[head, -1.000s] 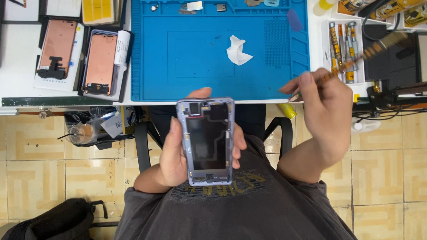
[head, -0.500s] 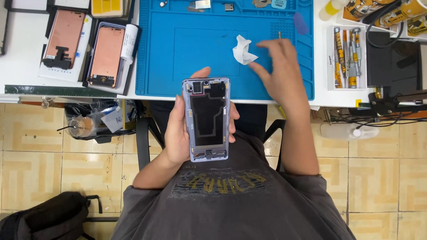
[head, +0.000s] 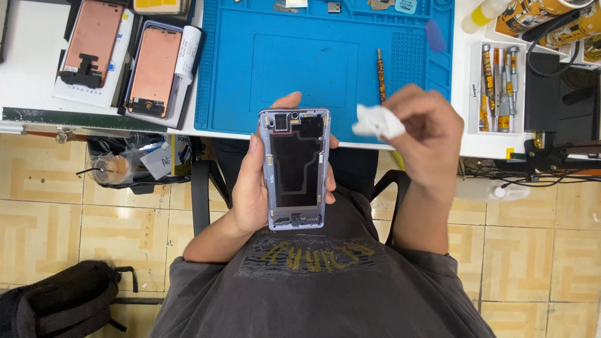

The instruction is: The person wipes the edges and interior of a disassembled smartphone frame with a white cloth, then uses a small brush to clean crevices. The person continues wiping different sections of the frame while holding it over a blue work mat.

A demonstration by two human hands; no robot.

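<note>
- The left hand (head: 253,188) cups an opened phone frame (head: 295,169) from behind, the fingers (head: 330,188) curled round its right edge and the thumb along its left, closed snugly on it.
- The frame is held upright over the person's lap, just in front of the table edge, its dark inner face turned up toward the camera, apparently so the inside can be worked on.
- The right hand (head: 426,134) pinches a small white wipe (head: 377,123) between thumb and fingertips, closed on it, with most of the wipe sticking out to the left.
- The wipe sits just to the right of the frame's top corner, near it but not touching.
- Behind the hands a blue mat (head: 325,56) covers the table (head: 31,75); a thin brown tool (head: 380,75) lies loose on it, close above the right hand.
- To the left of the mat lie two copper-coloured phone panels (head: 153,69) in trays, kept off the work area.
- To the right stands a rack of screwdrivers (head: 498,87), within reach.
- Below, a dark bag (head: 56,303) rests on the tiled floor (head: 544,250).
</note>
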